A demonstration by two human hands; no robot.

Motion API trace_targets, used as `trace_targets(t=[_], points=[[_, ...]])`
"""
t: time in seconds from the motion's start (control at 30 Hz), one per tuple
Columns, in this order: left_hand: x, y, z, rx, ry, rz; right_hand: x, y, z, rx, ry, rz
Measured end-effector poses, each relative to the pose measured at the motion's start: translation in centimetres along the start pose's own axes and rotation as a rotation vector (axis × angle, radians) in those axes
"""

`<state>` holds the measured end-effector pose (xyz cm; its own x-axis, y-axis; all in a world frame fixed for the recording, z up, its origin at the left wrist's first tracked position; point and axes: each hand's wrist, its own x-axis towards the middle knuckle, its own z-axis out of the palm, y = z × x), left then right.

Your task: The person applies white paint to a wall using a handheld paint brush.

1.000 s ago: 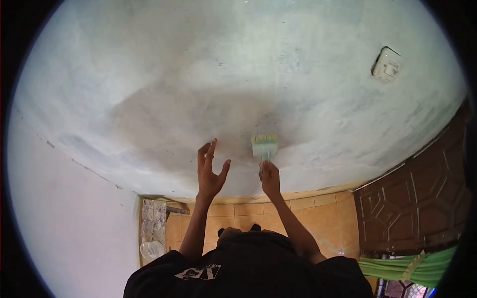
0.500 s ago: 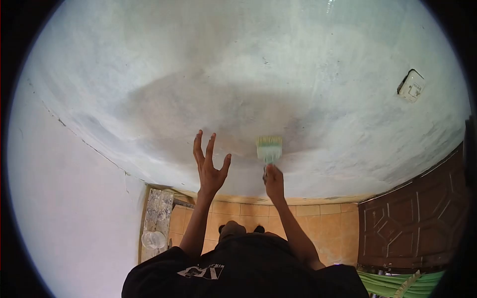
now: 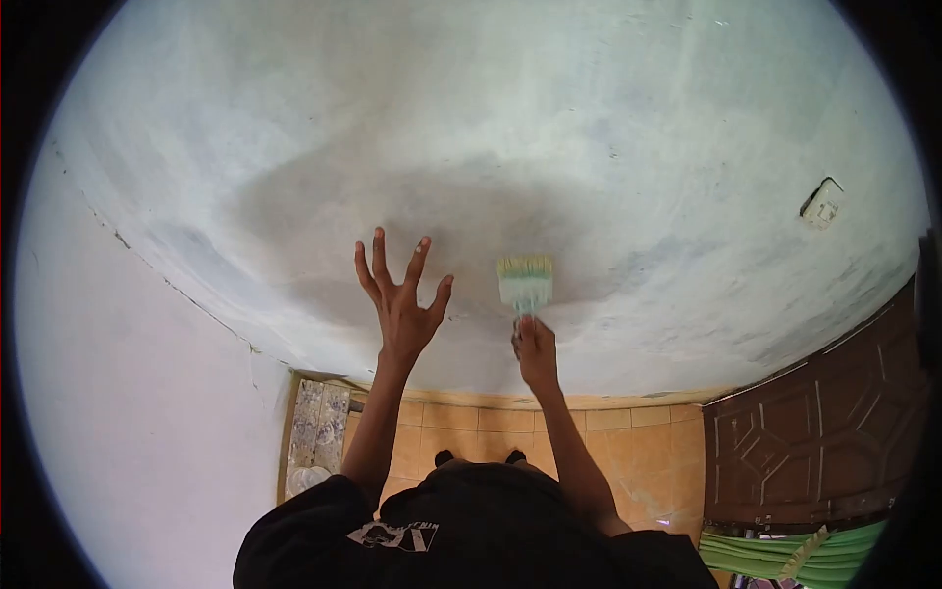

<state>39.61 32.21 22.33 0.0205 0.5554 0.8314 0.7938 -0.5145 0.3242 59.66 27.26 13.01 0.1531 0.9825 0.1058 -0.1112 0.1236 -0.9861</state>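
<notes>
A wide paintbrush [image 3: 526, 287] with pale bristles and a light green body is gripped by its handle in my right hand [image 3: 535, 351]. Its bristles point up and overlap the wall [image 3: 471, 118], which is patchy whitish grey-green. To the left, my left hand [image 3: 400, 306] is raised with fingers spread and holds nothing. Its fingertips are close to the wall, over a darker shadowed patch. A whitish spot shows on one of its fingers.
A paint-spattered wooden bench [image 3: 316, 422] with a clear plastic container [image 3: 307, 479] stands at lower left. An electrical wall plate [image 3: 822, 204] sits at right. A brown panelled door [image 3: 805, 422] and green cloth [image 3: 795, 555] are at lower right, above orange floor tiles [image 3: 648, 456].
My left hand has risen slightly to the left and its fingers have spread wider. The paintbrush in my right hand has shifted a little up and left. The view has tilted slightly.
</notes>
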Motion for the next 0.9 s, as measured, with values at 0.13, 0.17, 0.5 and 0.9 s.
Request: trace_targets(t=[0.13,0.17,0.5,0.9], points=[[2.5,-2.6,-0.4,0.076,0.092,0.09,-3.2,-0.4,2.1,-0.026,0.069,-0.019],[2.8,-3.2,-0.5,0.094,0.115,0.11,-2.3,-1.6,2.8,-0.035,0.072,-0.106],[5.2,-7.8,3.4,0.277,0.314,0.223,-1.2,-0.2,5.7,-0.016,0.151,-0.126],[5.1,-7.9,3.4,0.263,0.329,0.22,2.1,-5.1,7.3,-0.05,0.171,-0.268]])
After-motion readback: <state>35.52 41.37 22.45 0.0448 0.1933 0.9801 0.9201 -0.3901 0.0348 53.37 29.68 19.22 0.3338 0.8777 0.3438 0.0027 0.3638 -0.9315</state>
